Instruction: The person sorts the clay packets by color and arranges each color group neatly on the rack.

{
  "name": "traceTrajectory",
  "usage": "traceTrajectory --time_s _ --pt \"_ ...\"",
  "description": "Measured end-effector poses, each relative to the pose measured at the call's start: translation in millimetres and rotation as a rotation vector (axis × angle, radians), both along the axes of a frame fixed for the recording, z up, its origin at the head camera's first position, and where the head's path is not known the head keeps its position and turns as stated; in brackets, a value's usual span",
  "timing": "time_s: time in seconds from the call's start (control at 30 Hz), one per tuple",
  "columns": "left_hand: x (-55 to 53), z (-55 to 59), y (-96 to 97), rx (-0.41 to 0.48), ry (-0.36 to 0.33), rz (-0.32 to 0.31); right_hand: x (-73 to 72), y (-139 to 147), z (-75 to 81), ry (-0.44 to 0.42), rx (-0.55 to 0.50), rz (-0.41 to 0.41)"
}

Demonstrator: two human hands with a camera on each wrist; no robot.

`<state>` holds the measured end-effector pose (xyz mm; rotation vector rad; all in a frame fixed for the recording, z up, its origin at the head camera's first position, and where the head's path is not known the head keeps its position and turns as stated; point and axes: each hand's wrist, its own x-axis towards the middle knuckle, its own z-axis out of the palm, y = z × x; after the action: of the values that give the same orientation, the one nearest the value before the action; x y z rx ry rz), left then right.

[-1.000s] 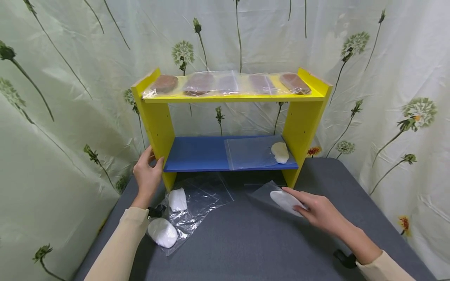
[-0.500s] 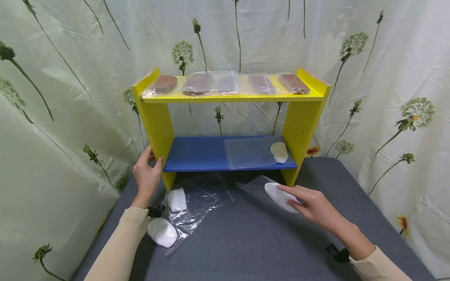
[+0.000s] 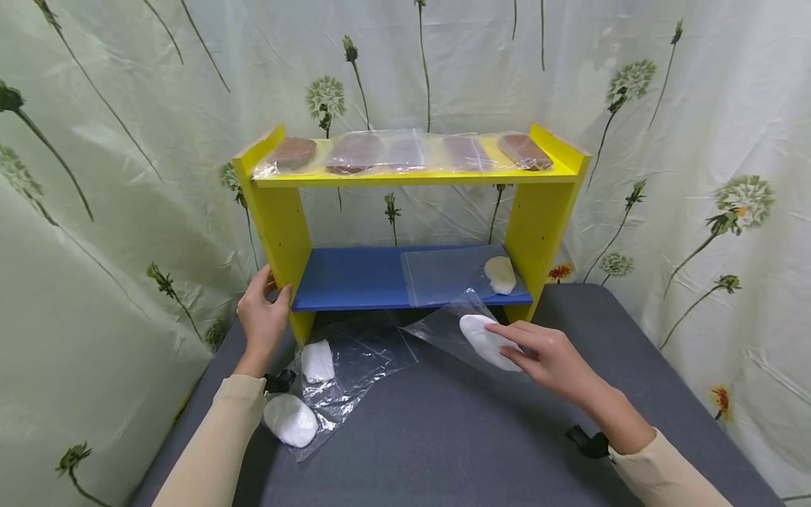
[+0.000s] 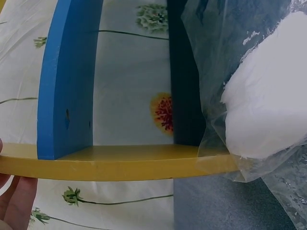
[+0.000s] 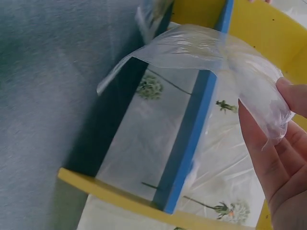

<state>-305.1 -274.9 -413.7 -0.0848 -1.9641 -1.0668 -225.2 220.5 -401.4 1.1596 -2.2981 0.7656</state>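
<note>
My right hand (image 3: 557,362) pinches a clear zip bag holding a flat, rounded white piece (image 3: 484,339), thumb on one face and fingers on the other. In the head view the bag's free end overlaps the front of the blue shelf board (image 3: 345,274). The right wrist view shows the clear bag (image 5: 187,48) drooping away from the fingers. My left hand (image 3: 261,320) grips the left yellow side panel (image 3: 279,232) of the shelf unit at its outer edge. In the left wrist view only some fingers (image 4: 21,201) show beside that panel.
A bagged cream-coloured piece (image 3: 500,274) lies at the right of the blue board. Several bagged brown pieces (image 3: 355,151) line the yellow top shelf (image 3: 405,180). Bagged white pieces (image 3: 291,420) lie on the dark grey table (image 3: 418,436) by the left forearm. A flowered curtain (image 3: 671,155) hangs behind.
My right hand has raised the bagged white piece and carried it leftward, closer to the blue board. The left hand has stayed on the side panel.
</note>
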Motion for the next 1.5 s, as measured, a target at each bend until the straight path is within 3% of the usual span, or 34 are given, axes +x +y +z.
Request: traceTrajectory --time_s 0.4,0.97,1.23,1.33,1.5 --pt "0.9 0.7 -0.2 -0.003 -0.011 -0.008 -11.8 -21 16.4 0.004 -0.082 0.077" --pt "2.0 2.1 -0.8 -0.007 -0.02 -0.003 -38.3 -46 36.8 -0.031 -0.213 0.076" --pt "1.6 0.2 -0.4 -0.021 -0.043 0.013 -32.1 -63 65.3 0.001 -0.308 0.079" --pt "0.8 0.3 -0.7 -0.016 -0.042 0.014 -41.5 -64 67.3 -0.006 -0.329 0.057" --pt "0.4 0.1 0.5 -0.003 -0.043 0.008 -72.0 -60 56.1 -0.058 -0.359 0.017"
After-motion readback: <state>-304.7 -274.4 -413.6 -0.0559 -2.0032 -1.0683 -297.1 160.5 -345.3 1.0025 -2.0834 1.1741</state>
